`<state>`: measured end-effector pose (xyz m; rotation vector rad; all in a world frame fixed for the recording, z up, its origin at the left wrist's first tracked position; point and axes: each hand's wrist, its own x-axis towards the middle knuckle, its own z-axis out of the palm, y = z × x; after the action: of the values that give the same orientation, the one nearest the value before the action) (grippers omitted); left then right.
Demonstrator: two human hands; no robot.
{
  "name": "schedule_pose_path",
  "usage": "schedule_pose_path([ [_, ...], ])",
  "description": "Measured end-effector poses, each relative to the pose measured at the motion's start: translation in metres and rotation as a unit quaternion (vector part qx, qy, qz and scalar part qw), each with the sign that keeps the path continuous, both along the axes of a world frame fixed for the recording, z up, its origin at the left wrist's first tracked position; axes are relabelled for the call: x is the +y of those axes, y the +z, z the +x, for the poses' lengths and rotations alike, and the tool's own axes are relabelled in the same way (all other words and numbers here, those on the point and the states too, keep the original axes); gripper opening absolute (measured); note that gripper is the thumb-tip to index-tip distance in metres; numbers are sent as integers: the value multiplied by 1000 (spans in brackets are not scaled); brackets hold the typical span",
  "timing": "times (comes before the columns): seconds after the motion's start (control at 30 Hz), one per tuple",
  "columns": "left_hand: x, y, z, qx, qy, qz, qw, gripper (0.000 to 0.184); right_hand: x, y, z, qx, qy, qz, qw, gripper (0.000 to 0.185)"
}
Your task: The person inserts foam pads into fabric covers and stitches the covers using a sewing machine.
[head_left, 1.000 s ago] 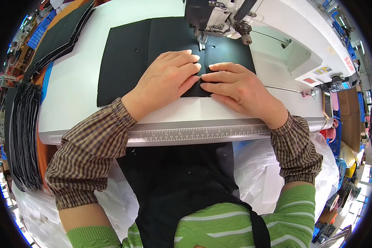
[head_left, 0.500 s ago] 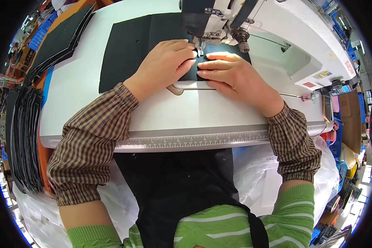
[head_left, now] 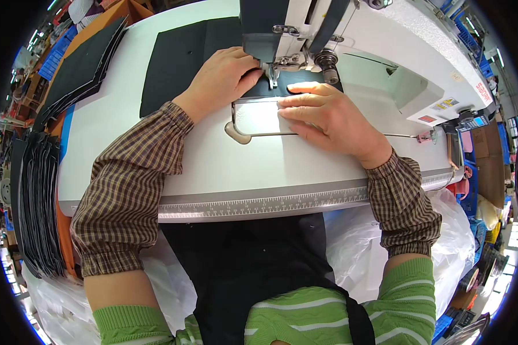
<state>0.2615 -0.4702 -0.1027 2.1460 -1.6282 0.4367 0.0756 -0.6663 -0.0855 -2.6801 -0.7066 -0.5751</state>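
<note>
A black fabric panel (head_left: 170, 72) lies flat on the white sewing machine bed, running under the presser foot (head_left: 273, 79). To the left of the foot, my left hand (head_left: 221, 77) rests on the fabric, fingers slightly bent and thumb stretched towards the foot. My right hand (head_left: 325, 115) lies to the right and nearer me, its fingers extended. Its index finger touches the front edge of the fabric, while the lower fingers lie over the bright metal plate (head_left: 259, 118). Neither hand grips anything visible. The machine head hides part of the panel.
A stack of black panels (head_left: 80, 69) lies at the far left, with a thick bundle of black pieces (head_left: 35, 201) below it. A ruler strip (head_left: 259, 204) runs along the table's front edge. The machine arm (head_left: 426, 63) stands at the right.
The fabric's front edge has moved away from me, uncovering more of the metal plate. My left hand has moved slightly left and away; my right hand now lies partly off the fabric.
</note>
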Motion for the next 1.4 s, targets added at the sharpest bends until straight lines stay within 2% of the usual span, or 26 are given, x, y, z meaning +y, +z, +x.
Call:
schedule_pose_path([
  [0.1,-3,2,8,14,15,38,999,14,-1,1,0,18,3,10,1000,24],
  [0.3,-8,2,21,-21,0,18,1000,14,-2,1,0,10,11,23,1000,25],
  [0.43,-8,4,21,4,-1,11,1000,14,-3,-2,0,-24,-36,41,998,14],
  [0.47,-7,3,21,4,1,11,1000,14,-2,-3,0,-24,-34,40,998,14],
  [0.6,-7,-2,23,-15,-17,-31,999,12,-5,-8,6,-69,-140,-19,988,14],
  [0.8,-7,3,23,-23,-29,2,999,18,-1,-20,15,-141,-167,-35,975,15],
  [0.93,-21,6,31,-101,-31,65,992,27,-4,-24,17,-141,-187,-87,968,15],
  [1.13,-35,13,38,-201,12,112,973,34,-8,-29,22,-107,-227,-104,962,20],
  [1.27,-25,6,34,-195,27,50,979,32,-9,-21,9,-92,-147,-74,982,34],
  [1.33,-2,8,16,-181,47,27,982,28,8,-26,-17,-64,-89,3,994,52],
  [1.37,13,8,7,-186,44,26,981,28,27,-22,-37,33,-81,-3,996,65],
  [1.4,26,8,-3,-172,34,1,984,24,47,-17,-52,51,-46,5,998,68],
])
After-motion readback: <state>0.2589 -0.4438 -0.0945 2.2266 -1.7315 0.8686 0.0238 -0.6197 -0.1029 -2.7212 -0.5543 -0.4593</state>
